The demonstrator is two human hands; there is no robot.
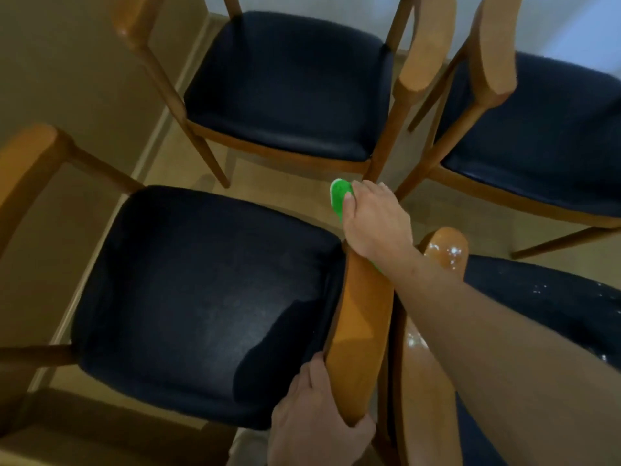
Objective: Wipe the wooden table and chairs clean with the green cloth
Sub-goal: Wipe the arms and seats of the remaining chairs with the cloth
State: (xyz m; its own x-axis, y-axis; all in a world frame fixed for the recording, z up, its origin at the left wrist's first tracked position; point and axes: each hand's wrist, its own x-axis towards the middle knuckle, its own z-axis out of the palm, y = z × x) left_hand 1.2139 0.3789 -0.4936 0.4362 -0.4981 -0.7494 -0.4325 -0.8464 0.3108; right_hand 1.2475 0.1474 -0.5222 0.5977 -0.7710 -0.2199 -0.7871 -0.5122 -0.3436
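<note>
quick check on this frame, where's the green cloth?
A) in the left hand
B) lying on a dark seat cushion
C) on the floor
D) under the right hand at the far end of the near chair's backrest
D: the green cloth sits under the right hand at the far end of the wooden backrest, while the left hand grips the near end of that rail without any cloth.

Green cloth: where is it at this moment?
Head view, centre: the green cloth is gripped by the right hand at the far end of the near chair's curved wooden backrest.
</note>
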